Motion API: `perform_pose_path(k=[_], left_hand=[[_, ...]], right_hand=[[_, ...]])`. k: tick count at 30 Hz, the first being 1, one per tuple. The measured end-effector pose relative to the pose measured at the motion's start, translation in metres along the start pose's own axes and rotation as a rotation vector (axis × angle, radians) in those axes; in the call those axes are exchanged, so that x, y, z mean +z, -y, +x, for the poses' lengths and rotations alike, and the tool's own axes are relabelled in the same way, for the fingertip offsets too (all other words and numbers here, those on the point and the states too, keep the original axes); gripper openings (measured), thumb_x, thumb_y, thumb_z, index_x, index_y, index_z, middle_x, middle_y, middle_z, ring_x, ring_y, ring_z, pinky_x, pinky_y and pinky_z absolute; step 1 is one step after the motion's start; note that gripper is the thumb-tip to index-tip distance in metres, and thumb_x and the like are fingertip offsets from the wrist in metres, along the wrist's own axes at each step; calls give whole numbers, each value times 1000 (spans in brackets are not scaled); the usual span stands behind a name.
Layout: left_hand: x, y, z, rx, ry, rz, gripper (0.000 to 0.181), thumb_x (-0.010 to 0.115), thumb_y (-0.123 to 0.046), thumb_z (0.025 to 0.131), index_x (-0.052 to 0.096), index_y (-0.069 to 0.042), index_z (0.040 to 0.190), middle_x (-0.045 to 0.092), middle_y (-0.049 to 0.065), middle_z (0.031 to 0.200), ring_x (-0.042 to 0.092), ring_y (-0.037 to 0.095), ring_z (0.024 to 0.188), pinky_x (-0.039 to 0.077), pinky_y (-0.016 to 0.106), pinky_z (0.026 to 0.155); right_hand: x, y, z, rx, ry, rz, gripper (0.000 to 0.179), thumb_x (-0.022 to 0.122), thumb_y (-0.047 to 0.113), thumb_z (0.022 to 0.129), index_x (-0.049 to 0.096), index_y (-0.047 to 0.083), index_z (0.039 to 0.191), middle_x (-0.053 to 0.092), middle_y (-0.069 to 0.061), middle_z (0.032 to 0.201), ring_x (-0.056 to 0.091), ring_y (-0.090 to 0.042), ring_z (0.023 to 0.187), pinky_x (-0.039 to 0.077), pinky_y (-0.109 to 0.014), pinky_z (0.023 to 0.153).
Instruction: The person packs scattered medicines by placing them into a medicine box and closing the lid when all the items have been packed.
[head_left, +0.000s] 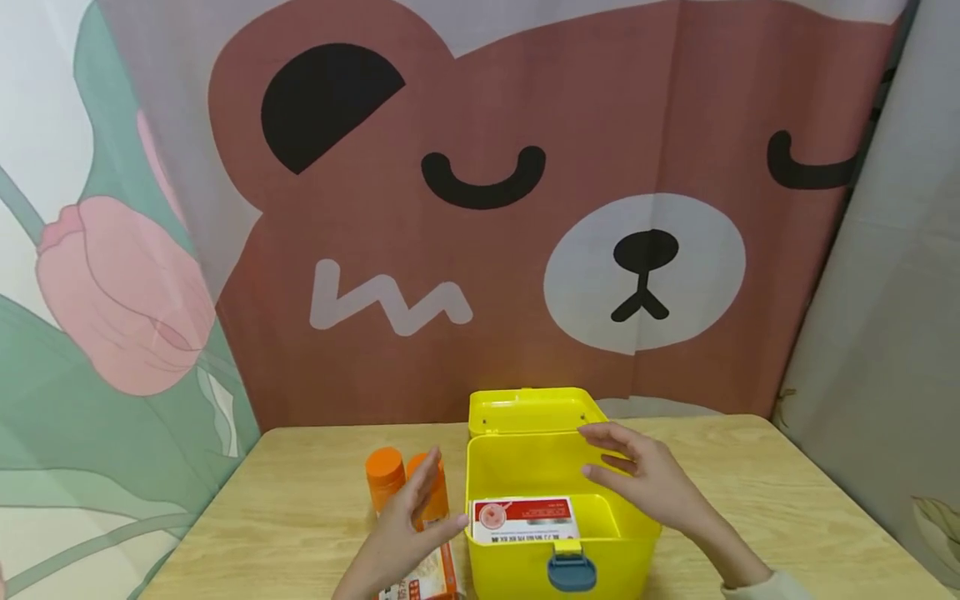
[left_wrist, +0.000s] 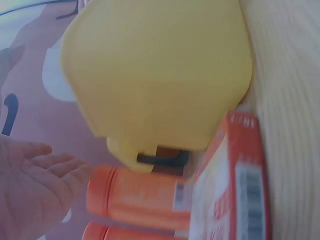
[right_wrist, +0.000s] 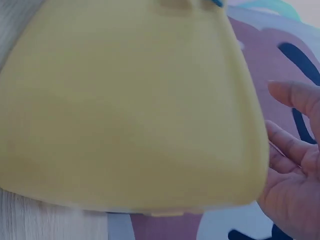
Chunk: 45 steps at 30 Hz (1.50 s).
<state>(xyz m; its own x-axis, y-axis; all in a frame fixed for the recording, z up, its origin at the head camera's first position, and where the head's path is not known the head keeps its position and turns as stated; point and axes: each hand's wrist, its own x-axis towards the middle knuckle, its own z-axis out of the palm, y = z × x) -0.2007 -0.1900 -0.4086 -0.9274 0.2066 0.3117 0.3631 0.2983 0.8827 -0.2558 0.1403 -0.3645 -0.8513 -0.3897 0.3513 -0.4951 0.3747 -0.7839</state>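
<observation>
A yellow storage box (head_left: 558,575) stands on the table with its lid (head_left: 536,412) swung up at the back. Inside it, on the left, lies a red-and-white carton (head_left: 525,518). My left hand (head_left: 405,521) hovers by the box's left wall, palm toward it, fingers extended and holding nothing. Over the right rim is my right hand (head_left: 648,475), its fingers loosely bent and nothing between them. Two orange-capped bottles (head_left: 386,471) stand left of the box, partly hidden by my left hand. Near them sits an orange-and-white box (left_wrist: 245,185), also left of the yellow box.
The wooden table (head_left: 750,500) extends to both sides of the box. Behind it hangs a curtain (head_left: 510,242) printed with a bear. A blue-grey latch (head_left: 572,572) is on the yellow box's front, and a pale curtain (head_left: 885,333) hangs at the right.
</observation>
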Motion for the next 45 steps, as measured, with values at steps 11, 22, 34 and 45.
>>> perform_pose_path(k=[11,22,34,45], left_hand=[[-35,6,-22,-125,-81,115,61,75,-35,86,53,-9,137,55,13,135,50,35,124,43,49,100],[-54,33,-35,-160,10,202,58,81,-23,80,57,2,127,56,19,126,48,47,118,47,57,91],[-61,61,-41,-176,85,134,69,87,-13,71,53,1,130,42,30,136,31,56,127,39,67,93],[-63,71,-40,-210,153,153,80,90,-21,68,48,0,134,36,35,137,38,55,119,40,70,88]], right_hand=[[-16,-12,-14,81,-161,-32,50,67,24,93,53,4,136,52,-15,137,48,-36,126,42,-53,99],[-14,-29,-23,229,-59,75,55,64,27,95,46,4,141,39,-20,147,33,-46,133,43,-55,98],[-19,-41,-29,308,-52,185,57,62,29,96,41,8,146,33,-17,151,33,-47,133,47,-54,94],[-19,-48,-33,344,7,280,57,60,27,97,40,6,146,27,-21,153,38,-45,130,48,-52,93]])
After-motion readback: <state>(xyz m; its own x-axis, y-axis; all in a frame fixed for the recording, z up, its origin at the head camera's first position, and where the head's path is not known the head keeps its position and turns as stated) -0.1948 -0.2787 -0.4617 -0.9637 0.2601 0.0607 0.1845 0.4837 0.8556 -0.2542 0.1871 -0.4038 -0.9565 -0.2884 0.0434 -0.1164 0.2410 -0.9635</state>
